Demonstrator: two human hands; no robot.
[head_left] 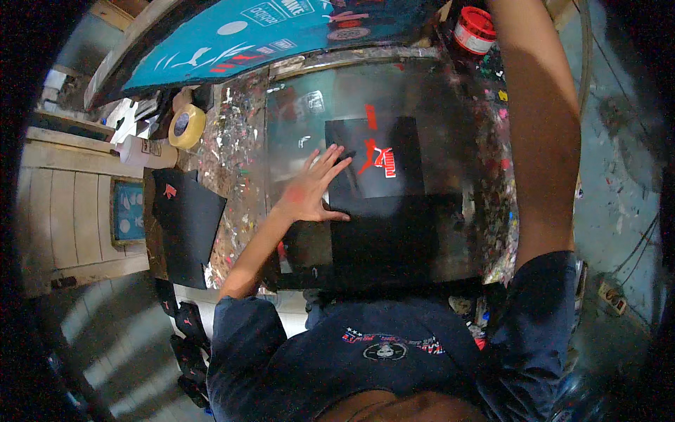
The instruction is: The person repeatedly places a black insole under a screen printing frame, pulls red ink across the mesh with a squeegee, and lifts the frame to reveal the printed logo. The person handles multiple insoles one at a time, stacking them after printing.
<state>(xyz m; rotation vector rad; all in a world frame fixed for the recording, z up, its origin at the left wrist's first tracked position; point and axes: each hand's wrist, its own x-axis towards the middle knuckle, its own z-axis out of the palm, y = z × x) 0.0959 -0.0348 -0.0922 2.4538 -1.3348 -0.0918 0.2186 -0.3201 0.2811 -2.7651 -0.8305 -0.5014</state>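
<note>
My left hand (313, 188) rests with spread fingers on the left edge of a dark sheet (402, 181), seemingly fabric or thin board. A red-and-white leaping-animal print (380, 161) marks that sheet, which lies on a worn, shiny printing board (292, 116). Up past the right side stretches my right arm (545, 141); its hand is beyond the upper picture edge. Tilted up behind the board is a printing screen (232, 53) with blue mesh and several light designs. Whether my right hand touches its frame cannot be seen.
A red-and-white tub (474, 32) stands at the far right. Left of the board are a tape roll (187, 126), a pale bottle (149, 152) and another dark printed piece (186, 225). Several dark pieces (190, 323) lie lower left. A power socket (612, 299) is at right.
</note>
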